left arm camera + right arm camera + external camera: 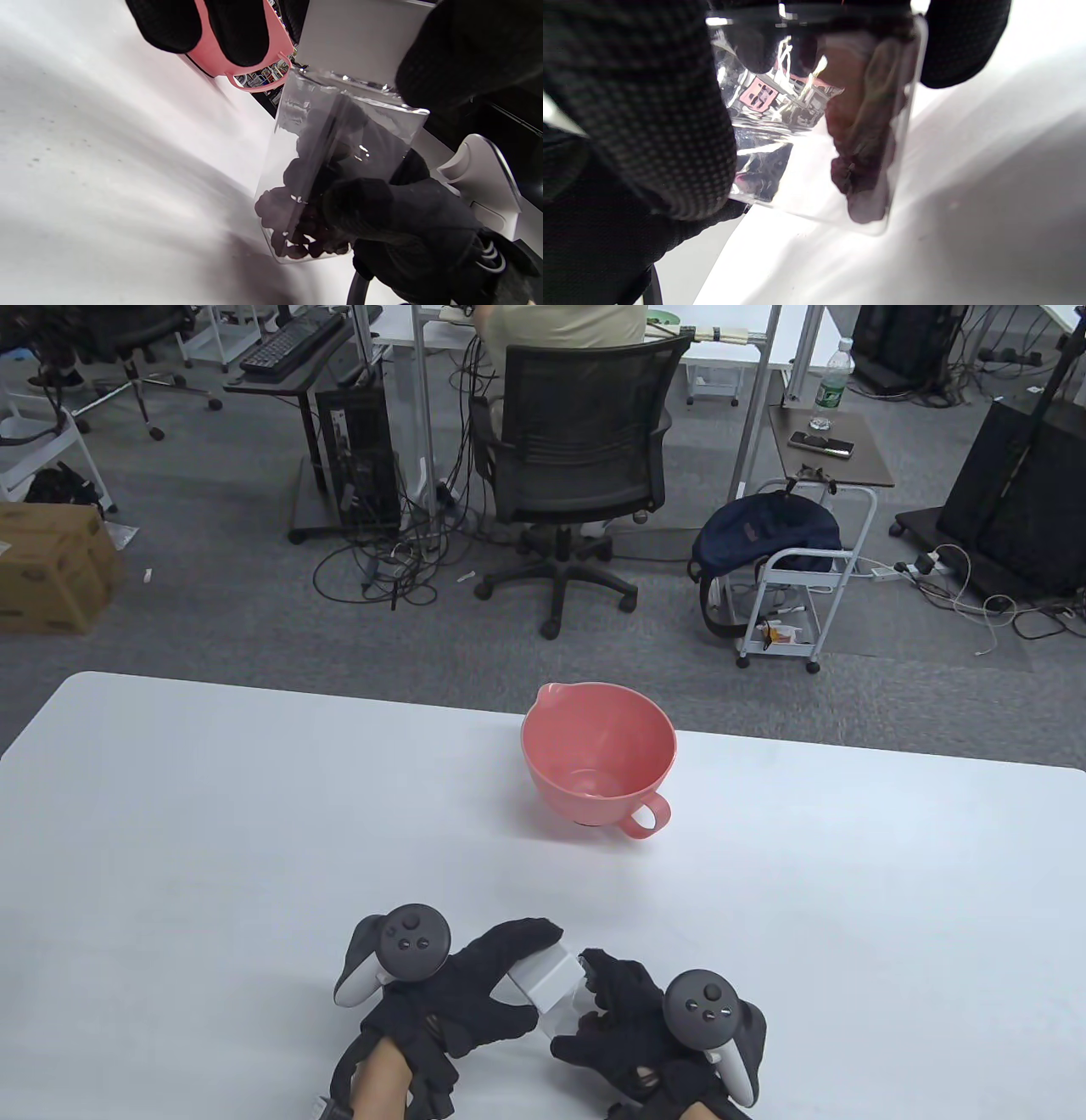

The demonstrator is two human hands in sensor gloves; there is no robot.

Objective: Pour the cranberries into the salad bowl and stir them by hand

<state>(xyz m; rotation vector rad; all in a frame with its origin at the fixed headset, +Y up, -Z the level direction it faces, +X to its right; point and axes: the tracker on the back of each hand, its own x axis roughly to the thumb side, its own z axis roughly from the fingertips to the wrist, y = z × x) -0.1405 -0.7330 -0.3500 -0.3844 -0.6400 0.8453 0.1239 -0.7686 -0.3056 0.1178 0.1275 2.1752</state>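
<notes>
While gripped, cranberry jar (556, 984) between both hands, near table edge.

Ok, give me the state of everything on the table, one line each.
clear container: lid on, held by both hands.
white lid: on the container, under left-hand fingers.
cranberries: inside the container, none poured.
pink bowl: upright, empty, untouched.
left hand: gripping the lid end.
right hand: gripping the container body.

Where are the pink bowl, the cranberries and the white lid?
pink bowl (599, 746): table view, inner wall of the bowl.
cranberries (297, 203): left wrist view, dark heap inside the clear container.
white lid (543, 976): table view, side of the lid between the hands.
</notes>
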